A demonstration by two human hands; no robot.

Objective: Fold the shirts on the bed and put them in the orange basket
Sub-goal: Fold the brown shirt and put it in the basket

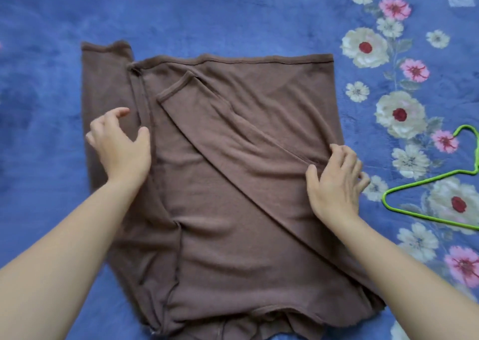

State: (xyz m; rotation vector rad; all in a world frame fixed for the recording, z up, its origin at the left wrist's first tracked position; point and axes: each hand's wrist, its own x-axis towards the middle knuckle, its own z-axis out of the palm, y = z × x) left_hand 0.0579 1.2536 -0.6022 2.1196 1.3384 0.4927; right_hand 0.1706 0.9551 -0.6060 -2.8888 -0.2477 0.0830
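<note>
Cloth in a dull brown fills the middle of the frame: one brown shirt spread flat on the bed, whose cover is blue plush with a band of white and pink flowers running down the right side. The shirt lies with its straight hem toward the top of the frame and its bunched end at the bottom edge. It is partly folded. One sleeve is laid over the body on a slant, its cuff at upper centre and its length running down toward the lower right. A strip of the shirt along the left side lies flatter and sticks out a little higher than the hem.

Both bare forearms reach in from the bottom corners. The left hand sits over the left part of the shirt, beside a seam; its grip is wide and loose, thumb spread from gently bent fingers, with nothing held, and it looks a little blurred. The right hand is at the shirt's right edge, its thumb on top of the cloth and its fingers curled at the edge, so its grip has that edge of the brown shirt.

A green hanger lies on the bed at the far right, apart from the shirt.
</note>
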